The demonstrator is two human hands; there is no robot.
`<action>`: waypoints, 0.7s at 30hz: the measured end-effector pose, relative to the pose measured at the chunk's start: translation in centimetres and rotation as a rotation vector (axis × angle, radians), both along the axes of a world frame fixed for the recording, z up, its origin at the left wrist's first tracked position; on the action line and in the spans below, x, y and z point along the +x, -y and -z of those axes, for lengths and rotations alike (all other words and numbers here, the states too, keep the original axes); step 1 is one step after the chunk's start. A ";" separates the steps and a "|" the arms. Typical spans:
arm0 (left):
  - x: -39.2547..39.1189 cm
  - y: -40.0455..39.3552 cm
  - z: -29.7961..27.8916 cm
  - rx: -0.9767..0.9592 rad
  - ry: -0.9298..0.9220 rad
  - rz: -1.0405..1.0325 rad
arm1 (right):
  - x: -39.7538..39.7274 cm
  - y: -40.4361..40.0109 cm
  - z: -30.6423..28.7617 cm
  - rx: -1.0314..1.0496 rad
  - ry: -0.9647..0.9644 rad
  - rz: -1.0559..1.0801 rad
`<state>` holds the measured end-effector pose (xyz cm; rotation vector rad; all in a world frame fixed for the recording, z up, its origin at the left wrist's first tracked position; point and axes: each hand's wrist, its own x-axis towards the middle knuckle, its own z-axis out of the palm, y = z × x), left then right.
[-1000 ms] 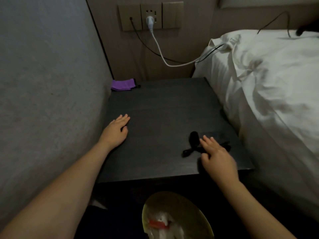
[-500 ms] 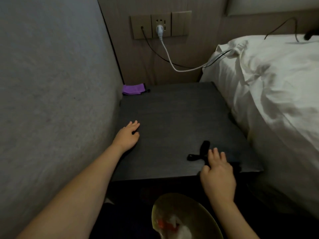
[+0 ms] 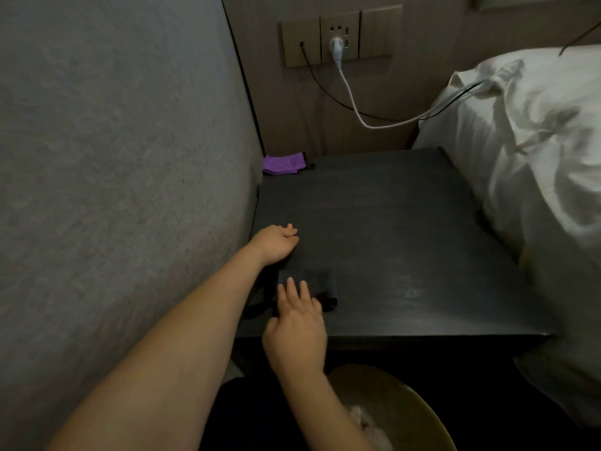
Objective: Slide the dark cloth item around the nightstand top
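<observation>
A grey wall (image 3: 113, 157) fills the left side, and a bed with rumpled white bedding (image 3: 536, 151) fills the right. Between them stands a dark bench (image 3: 406, 239). Below its front edge lies a yellowish bin (image 3: 419, 415) holding pale litter. On the rear panel, a socket plate (image 3: 340, 39) carries a white cable (image 3: 351, 102) and a black cable (image 3: 318, 83), both running toward the bed. A folded purple cloth (image 3: 284, 164) lies at the bench's rear left corner. The left hand (image 3: 276, 244) rests on the bench near its left edge, fingers loosely curled and holding nothing. The right hand (image 3: 297, 323), fingers straight and slightly spread, presses flat on a small dark object (image 3: 320, 284) at the bench's front left; its form is too blurred to identify.
</observation>
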<state>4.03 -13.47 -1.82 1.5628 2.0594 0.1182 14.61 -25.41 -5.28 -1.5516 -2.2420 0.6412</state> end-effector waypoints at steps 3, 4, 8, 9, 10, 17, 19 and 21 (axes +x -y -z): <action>-0.2 -0.1 -0.1 -0.001 0.002 -0.005 | -1.7 0.7 -0.2 -0.048 -0.019 -0.048; -0.2 -0.1 -0.1 -0.002 0.002 -0.005 | -2.1 1.0 -0.2 -0.058 -0.031 -0.078; -0.1 0.2 -0.3 -0.013 -0.021 0.010 | -1.8 1.5 -0.3 -0.065 -0.021 -0.195; 0.0 0.3 -0.3 -0.018 -0.032 0.019 | -1.3 1.4 -0.3 -0.044 -0.029 -0.218; 0.1 0.3 -0.2 -0.021 -0.039 0.026 | -0.6 1.3 -0.3 -0.025 -0.039 -0.243; 0.2 0.8 1.0 0.066 -0.026 -0.004 | 6.7 -0.7 0.6 0.055 0.004 -0.201; 0.3 1.0 1.3 0.086 -0.025 -0.010 | 9.5 -1.8 0.8 0.095 0.015 -0.133; 0.6 1.3 1.5 0.108 -0.024 -0.022 | 12.5 -2.9 0.8 0.083 0.022 -0.077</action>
